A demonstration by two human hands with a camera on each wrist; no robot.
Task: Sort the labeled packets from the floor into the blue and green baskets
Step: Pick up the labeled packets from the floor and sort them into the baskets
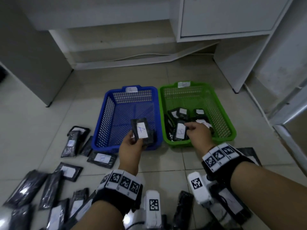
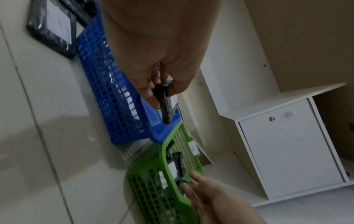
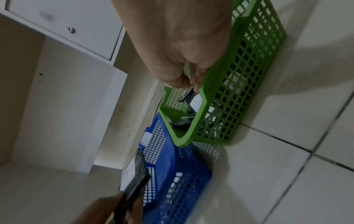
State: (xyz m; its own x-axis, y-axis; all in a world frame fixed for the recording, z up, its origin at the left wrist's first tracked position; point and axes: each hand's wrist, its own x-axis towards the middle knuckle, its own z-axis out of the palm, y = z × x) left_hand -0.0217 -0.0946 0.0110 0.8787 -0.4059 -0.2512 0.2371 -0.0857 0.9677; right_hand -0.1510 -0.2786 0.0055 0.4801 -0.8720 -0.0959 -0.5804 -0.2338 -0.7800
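Packet (image 1: 141, 130) over blue basket (image 1: 101, 120): white label, handwritten "A", legible. Packet (image 1: 180, 131) over green basket (image 1: 222, 110): white label, handwritten "B". Tags on far rims of both baskets: marks too faint to read. Floor packet labels: blurred, unreadable. Wrist bands (image 1: 123, 181): b/w square code markers, no text.

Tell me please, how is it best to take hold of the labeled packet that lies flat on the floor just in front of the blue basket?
Probably by a short end. The packet lies flat, label up, with bare floor on its near side, so the fingers could come from above, lift that edge and pinch it. The blue basket crowds its far side.
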